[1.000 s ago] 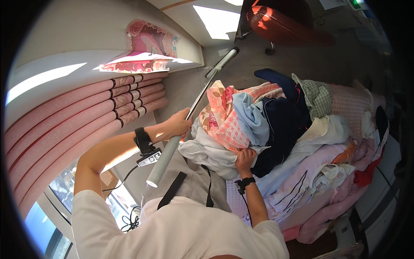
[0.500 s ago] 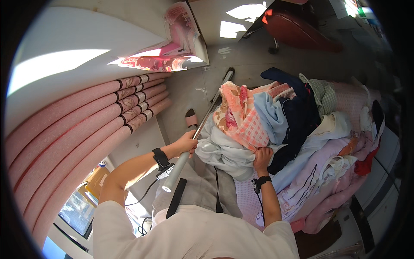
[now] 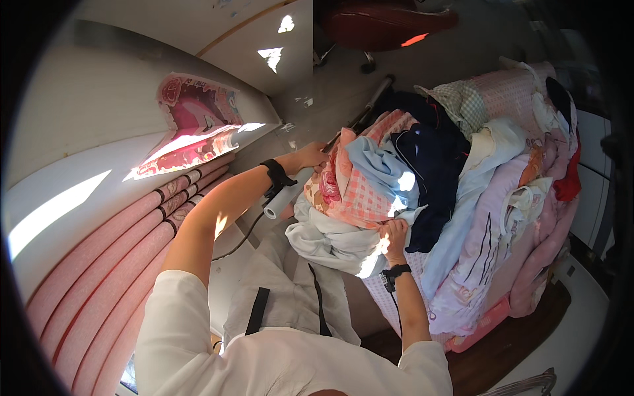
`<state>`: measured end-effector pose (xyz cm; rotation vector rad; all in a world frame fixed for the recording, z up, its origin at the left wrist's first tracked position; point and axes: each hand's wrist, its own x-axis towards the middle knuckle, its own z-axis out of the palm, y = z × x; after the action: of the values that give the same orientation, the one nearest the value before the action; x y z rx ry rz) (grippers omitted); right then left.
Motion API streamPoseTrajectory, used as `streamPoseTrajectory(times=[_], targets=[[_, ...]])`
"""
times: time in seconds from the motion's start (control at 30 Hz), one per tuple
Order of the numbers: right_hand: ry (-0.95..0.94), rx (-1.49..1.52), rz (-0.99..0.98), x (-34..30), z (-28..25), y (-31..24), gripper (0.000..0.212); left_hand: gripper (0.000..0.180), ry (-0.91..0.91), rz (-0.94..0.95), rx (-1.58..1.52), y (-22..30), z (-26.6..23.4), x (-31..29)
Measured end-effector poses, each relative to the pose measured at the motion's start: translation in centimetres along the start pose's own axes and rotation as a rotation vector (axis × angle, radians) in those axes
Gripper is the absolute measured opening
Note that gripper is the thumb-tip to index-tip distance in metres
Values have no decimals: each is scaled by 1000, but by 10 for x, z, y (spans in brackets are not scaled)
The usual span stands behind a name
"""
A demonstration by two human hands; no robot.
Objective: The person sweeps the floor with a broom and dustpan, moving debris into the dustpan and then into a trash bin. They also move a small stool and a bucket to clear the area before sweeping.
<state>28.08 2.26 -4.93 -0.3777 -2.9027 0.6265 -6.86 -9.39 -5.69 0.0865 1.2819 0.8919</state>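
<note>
My left hand [image 3: 312, 157] is closed around a metal pole beside the heap of clothes, its fingers partly hidden. The pole's pale grey tube end [image 3: 280, 202] shows below my wrist, and its far part runs behind the fabrics. My right hand [image 3: 395, 236] is closed on a pale grey cloth [image 3: 323, 237] at the near side of the heap. Between my hands lie a peach checked floral cloth [image 3: 353, 206] and a light blue cloth [image 3: 380, 165]. A navy garment [image 3: 439, 158] rests just right of them.
Pink garments [image 3: 472, 264] and a green checked cloth [image 3: 456, 102] spread over a pink-covered surface at right. Several long pink rolls [image 3: 112, 270] stand at left, near a pink printed sheet [image 3: 191, 119] against the wall. A dark red chair [image 3: 376, 23] is at the far side.
My left hand has moved forward along with the pole, up against the peach cloth. My right hand keeps hold of the pale grey cloth. The head view has turned to the right.
</note>
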Motion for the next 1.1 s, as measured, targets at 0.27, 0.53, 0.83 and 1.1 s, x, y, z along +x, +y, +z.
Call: streamPoseTrajectory(times=[0.27,0.53,0.83,1.1], targets=[[30,24,49,-8,7,8,8,46,-43,77,206,115,7,91],[111,-118,54,-4,14,6,6,20,-35,23,-13,175,41,37],[16,-76,231,8,1,-15,11,14,-75,-33,145,218,71,-11],[-165,-67,315,22,-5,-15,11,15,-163,-34,130,272,109,-15]])
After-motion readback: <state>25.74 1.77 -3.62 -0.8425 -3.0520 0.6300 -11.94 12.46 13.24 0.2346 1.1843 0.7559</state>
